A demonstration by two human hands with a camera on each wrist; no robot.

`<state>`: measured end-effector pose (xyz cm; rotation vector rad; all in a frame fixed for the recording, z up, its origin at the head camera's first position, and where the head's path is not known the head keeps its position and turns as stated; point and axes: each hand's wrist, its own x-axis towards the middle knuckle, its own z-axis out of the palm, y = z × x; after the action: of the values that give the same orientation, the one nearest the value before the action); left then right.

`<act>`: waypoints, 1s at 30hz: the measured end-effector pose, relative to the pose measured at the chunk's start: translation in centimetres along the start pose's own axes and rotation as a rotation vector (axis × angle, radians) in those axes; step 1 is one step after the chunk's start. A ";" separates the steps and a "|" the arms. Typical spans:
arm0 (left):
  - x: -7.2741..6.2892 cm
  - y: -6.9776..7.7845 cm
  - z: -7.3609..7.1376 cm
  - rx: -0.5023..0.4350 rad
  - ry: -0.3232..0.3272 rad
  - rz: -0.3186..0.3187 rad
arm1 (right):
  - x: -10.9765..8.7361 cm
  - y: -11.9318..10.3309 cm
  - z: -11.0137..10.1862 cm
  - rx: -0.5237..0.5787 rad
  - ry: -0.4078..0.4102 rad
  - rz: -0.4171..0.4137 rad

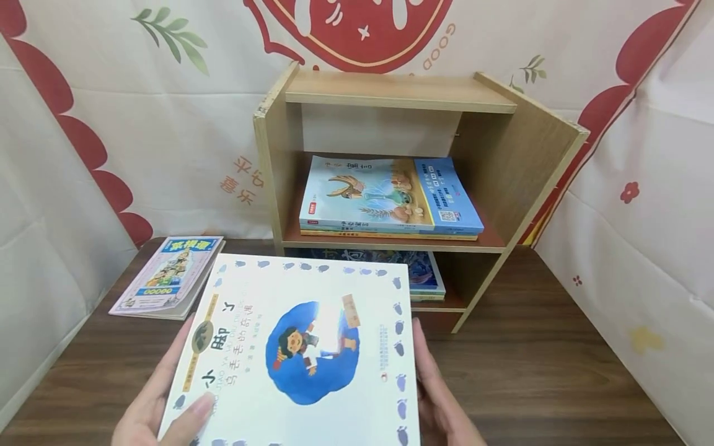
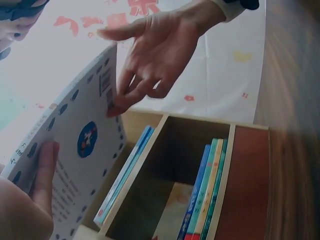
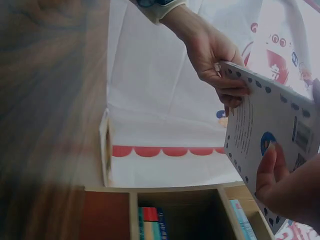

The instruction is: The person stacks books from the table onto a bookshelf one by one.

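Note:
A white picture book [image 1: 301, 353] with a blue patch, a cartoon child and small footprints round its border is held up in front of me, cover facing up. My left hand [image 1: 158, 402] grips its left edge, thumb on the cover and fingers beneath. At the opposite edge, my right hand [image 1: 443, 396] holds the book. In the left wrist view, the right hand's fingers [image 2: 132, 95] touch the back cover while its thumb points out past the corner. The right wrist view shows the back cover [image 3: 270, 115], with a barcode and lines of text.
Beyond the book stands a small wooden shelf [image 1: 538, 161]. Its upper compartment holds a stack of books [image 1: 385, 192], and more books [image 1: 424, 272] lie in the lower one. A thin booklet [image 1: 170, 275] lies on the brown table [image 1: 535, 371] to the left. Printed cloth hangs behind.

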<state>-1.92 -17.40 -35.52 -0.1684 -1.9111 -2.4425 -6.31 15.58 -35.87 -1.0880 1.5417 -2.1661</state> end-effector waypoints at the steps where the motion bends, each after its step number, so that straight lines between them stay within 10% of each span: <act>1: 0.2 0.2 0.6 0.007 0.024 -0.013 | 0.0 -0.5 0.0 -0.028 0.030 0.024; 6: 1.3 1.7 3.5 0.058 0.076 -0.033 | 0.0 -2.5 -0.5 -0.157 0.159 0.092; 14: 3.6 5.0 6.6 0.216 -0.089 0.044 | 1.1 -5.7 -0.4 -0.247 0.310 0.111; 23: 7.8 5.8 7.0 0.166 -0.309 0.214 | 2.6 -7.0 -2.3 -0.557 0.454 0.073; 30: 10.5 5.0 7.1 0.127 -0.331 0.190 | 3.7 -6.9 -3.6 -0.686 0.525 0.056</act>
<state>-11.39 -11.36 -27.87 -0.7550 -2.0505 -2.2747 -9.92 18.63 -28.66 -0.6160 2.6381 -2.0186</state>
